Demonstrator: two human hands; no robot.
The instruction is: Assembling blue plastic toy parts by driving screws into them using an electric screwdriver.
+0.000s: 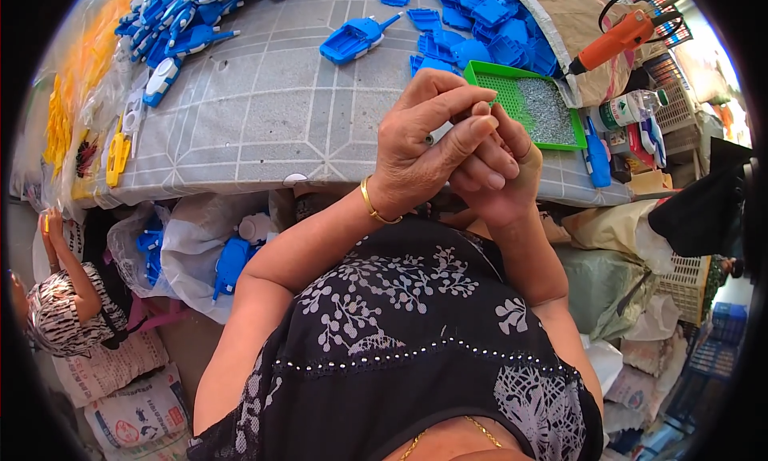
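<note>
My left hand, with a gold bracelet at its wrist, meets my right hand above the table's near edge. The left thumb and fingers are pinched together over the curled fingers of the right. Whatever lies between the fingertips is too small or too hidden to name. Just beyond the right hand is a green tray with a perforated floor, holding many small silvery screws. Farther to the left, a blue plastic housing with a white-tipped stem lies by itself on the table.
Blue plastic shells are heaped behind the tray, and blue-and-white assemblies at the far left. An orange electric screwdriver rests on brown paper at right, near a plastic bottle. Another person sits at the left.
</note>
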